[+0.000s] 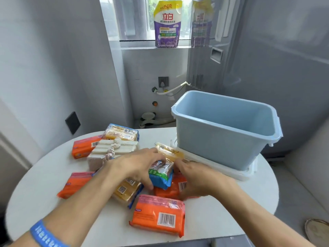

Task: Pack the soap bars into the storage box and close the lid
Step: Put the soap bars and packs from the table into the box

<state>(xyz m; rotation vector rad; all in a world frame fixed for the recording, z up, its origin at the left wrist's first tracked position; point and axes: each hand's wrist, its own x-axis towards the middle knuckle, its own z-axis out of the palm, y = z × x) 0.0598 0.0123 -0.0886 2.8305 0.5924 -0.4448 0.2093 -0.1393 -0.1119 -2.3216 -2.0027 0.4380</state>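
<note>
A round white worktop (222, 207) fills the lower part of the view, set in a corner with grey walls. On its right side stands an open pale blue storage box (222, 139), empty as far as its inside shows, resting on a flat white lid (231, 171) that lies under it. On the window ledge behind stands a purple and yellow detergent pouch (167, 24).

Soap bars lie scattered over the left and middle of the worktop. A bundle of white bars tied with cord (110, 154) sits left of centre, with a clear-wrapped yellow pack (122, 133) behind it and an orange bar (83, 147) at its left. Another orange bar (74, 184) lies near the left edge, and the nearest orange bar (158, 214) lies in front with its barcode up.

The left hand (137, 166) and the right hand (195, 177) meet in the middle, both closing on a blue-wrapped soap pack (161, 177), raised at a tilt just in front of the box. Under them lie a yellow bar (126, 191) and one more orange bar (170, 189). A blue wristband (46, 234) circles the left forearm.
</note>
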